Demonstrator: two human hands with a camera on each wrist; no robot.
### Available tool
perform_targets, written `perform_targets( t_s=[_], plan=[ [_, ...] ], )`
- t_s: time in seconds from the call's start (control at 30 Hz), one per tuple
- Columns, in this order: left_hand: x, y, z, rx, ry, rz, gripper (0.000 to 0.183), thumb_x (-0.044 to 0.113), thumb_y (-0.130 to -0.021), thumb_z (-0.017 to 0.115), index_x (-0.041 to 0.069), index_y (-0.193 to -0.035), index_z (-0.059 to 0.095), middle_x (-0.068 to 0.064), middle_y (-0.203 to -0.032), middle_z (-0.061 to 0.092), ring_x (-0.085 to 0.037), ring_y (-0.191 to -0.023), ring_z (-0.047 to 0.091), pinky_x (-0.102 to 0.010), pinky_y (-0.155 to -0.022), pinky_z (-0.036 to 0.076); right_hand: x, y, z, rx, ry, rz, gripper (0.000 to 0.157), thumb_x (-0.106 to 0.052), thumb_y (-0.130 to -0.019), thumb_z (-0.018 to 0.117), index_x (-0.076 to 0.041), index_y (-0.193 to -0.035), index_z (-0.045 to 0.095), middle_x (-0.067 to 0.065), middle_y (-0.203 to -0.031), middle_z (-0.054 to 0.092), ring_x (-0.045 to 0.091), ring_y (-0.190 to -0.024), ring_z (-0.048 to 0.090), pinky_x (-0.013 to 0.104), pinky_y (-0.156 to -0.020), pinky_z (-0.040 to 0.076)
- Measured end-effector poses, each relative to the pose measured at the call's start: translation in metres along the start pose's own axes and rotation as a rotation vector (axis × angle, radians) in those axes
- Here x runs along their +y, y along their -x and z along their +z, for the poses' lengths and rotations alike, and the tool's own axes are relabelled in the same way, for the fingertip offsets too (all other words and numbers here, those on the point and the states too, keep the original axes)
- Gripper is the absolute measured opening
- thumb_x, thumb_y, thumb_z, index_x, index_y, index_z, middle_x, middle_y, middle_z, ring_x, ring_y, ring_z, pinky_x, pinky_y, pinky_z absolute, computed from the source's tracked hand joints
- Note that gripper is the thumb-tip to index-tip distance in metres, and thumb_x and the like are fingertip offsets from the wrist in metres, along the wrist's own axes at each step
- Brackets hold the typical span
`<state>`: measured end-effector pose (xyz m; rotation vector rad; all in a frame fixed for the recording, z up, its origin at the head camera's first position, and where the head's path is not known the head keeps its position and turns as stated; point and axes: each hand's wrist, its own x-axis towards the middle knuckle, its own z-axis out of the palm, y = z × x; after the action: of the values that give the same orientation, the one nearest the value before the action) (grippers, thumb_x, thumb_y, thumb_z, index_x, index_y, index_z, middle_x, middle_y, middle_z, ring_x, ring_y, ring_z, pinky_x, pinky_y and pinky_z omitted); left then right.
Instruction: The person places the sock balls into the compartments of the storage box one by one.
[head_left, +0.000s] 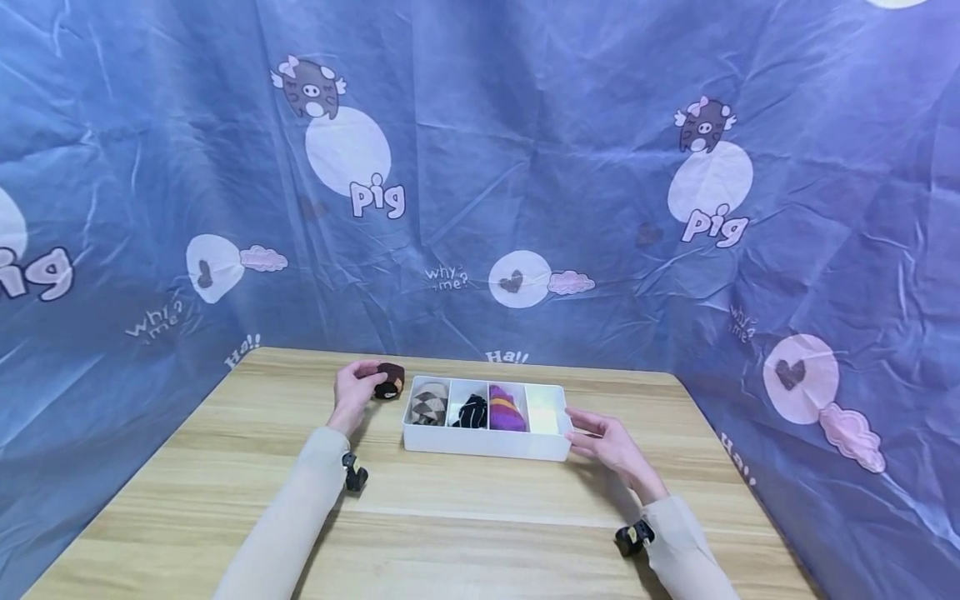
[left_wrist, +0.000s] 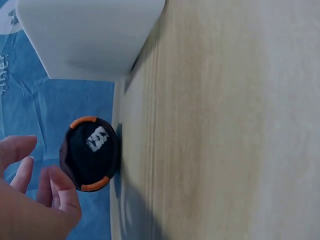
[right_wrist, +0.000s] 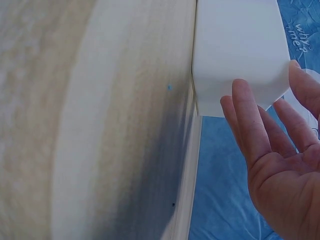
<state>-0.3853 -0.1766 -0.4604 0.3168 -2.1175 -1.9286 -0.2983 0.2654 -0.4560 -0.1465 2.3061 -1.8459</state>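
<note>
A rolled dark brown sock (head_left: 390, 382) with orange patches and a white mark sits on the table, left of a white divided box (head_left: 487, 443). Beside its left side is my left hand (head_left: 356, 393); the left wrist view shows loosely bent fingers (left_wrist: 62, 187) at the sock's edge, not wrapped round it. In the box, left to right, lie a grey-brown argyle sock (head_left: 429, 406), a black sock with white lines (head_left: 471, 411) and a purple sock with an orange stripe (head_left: 506, 410). The rightmost compartment shows its white floor. My right hand (head_left: 611, 442) rests spread fingertips against the box's right end.
The wooden table (head_left: 465, 533) reaches back to a blue printed curtain (head_left: 480, 183), which also hangs along both sides. A small black device (head_left: 354, 473) is on the left wrist and another black device (head_left: 633, 537) on the right.
</note>
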Motion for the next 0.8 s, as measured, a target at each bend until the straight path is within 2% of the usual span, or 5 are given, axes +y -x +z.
perform_targets(
  t_s=[0.1, 0.27, 0.5, 0.63, 0.8],
  plan=[
    [-0.001, -0.002, 0.001, 0.022, -0.011, -0.021, 0.037, 0.001, -0.084, 0.07, -0.002, -0.121, 0.063, -0.023, -0.122, 0.06, -0.021, -0.104, 0.053, -0.021, -0.085, 0.043, -0.001, 0.0, 0.0, -0.005, 0.001, -0.006, 0.061, -0.006, -0.091, 0.067, 0.006, -0.145, 0.04, 0.036, -0.145, 0.04, 0.029, -0.115, 0.062, 0.036, -0.093, 0.054],
    [-0.003, -0.005, 0.002, 0.047, -0.008, -0.062, 0.043, 0.003, -0.086, 0.069, -0.001, -0.127, 0.059, -0.022, -0.129, 0.051, -0.028, -0.113, 0.047, -0.032, -0.095, 0.042, -0.001, 0.0, 0.0, 0.001, 0.004, -0.008, 0.06, -0.006, -0.092, 0.066, 0.005, -0.145, 0.04, 0.036, -0.145, 0.04, 0.028, -0.114, 0.063, 0.037, -0.093, 0.054],
    [-0.008, -0.011, 0.004, 0.024, 0.062, -0.102, 0.046, 0.002, -0.086, 0.068, -0.005, -0.13, 0.055, -0.025, -0.132, 0.048, -0.03, -0.119, 0.045, -0.038, -0.105, 0.042, 0.001, 0.0, 0.001, 0.004, 0.007, -0.016, 0.059, -0.006, -0.092, 0.066, 0.006, -0.144, 0.04, 0.036, -0.144, 0.04, 0.027, -0.113, 0.063, 0.038, -0.093, 0.054],
    [-0.011, -0.014, 0.006, -0.007, 0.054, -0.115, 0.049, 0.004, -0.088, 0.068, -0.005, -0.134, 0.052, -0.027, -0.135, 0.045, -0.035, -0.123, 0.044, -0.044, -0.109, 0.041, 0.001, 0.0, 0.001, 0.008, 0.008, -0.016, 0.059, -0.006, -0.092, 0.066, 0.006, -0.144, 0.04, 0.037, -0.144, 0.039, 0.028, -0.114, 0.062, 0.038, -0.094, 0.054],
    [-0.015, -0.017, 0.007, -0.054, 0.04, -0.118, 0.054, 0.006, -0.09, 0.067, -0.001, -0.14, 0.048, -0.027, -0.14, 0.043, -0.037, -0.131, 0.042, -0.044, -0.113, 0.038, 0.0, 0.001, 0.001, 0.009, 0.004, -0.018, 0.059, -0.006, -0.093, 0.066, 0.006, -0.145, 0.04, 0.037, -0.145, 0.039, 0.029, -0.115, 0.061, 0.038, -0.094, 0.054]
  ],
)
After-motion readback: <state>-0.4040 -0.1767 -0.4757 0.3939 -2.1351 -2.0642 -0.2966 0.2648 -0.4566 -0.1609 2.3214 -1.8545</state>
